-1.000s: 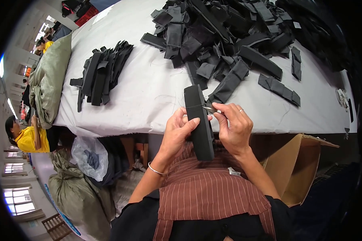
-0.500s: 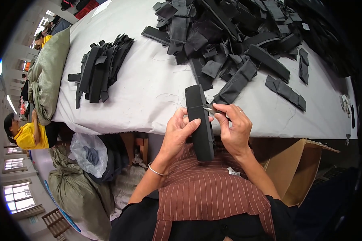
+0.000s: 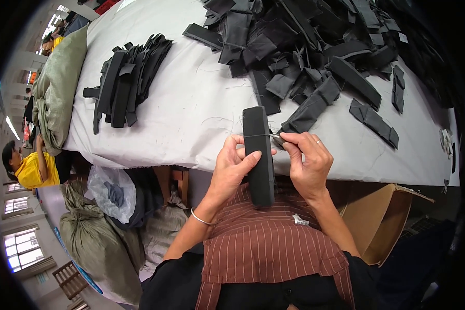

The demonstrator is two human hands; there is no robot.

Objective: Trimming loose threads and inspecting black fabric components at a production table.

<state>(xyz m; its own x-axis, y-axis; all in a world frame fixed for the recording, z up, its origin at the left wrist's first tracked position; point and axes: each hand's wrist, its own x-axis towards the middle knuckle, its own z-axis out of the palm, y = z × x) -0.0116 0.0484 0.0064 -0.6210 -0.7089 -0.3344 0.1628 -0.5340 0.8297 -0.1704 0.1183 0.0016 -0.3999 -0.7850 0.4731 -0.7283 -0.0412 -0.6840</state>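
Note:
Upright between my thumb and fingers, my left hand [image 3: 231, 166] grips a black fabric strip [image 3: 262, 178], flat and long like a folded band. A thin dark thread runs across its upper half. My right hand [image 3: 310, 163] is closed at the strip's right edge, pinching a small pointed metal tool [image 3: 277, 138], possibly thread snips. Its tip meets the thread; most of its body is hidden by my fingers. Beyond my hands, another black bundle [image 3: 311, 106] lies at the near edge of a big loose heap of black fabric pieces [image 3: 294, 62].
A neater stack of black strips [image 3: 121, 85] lies left on the white-covered table [image 3: 196, 111]. Single bundles [image 3: 373, 123] lie at right. Below the table edge are a cardboard box [image 3: 372, 219] and stuffed sacks [image 3: 95, 248]. A person in yellow [image 3: 36, 168] sits at far left.
My right hand has shifted slightly right, and the tool tip now sits at the strip's edge rather than over its face. The strip stands a little straighter. The whole view has shifted slightly.

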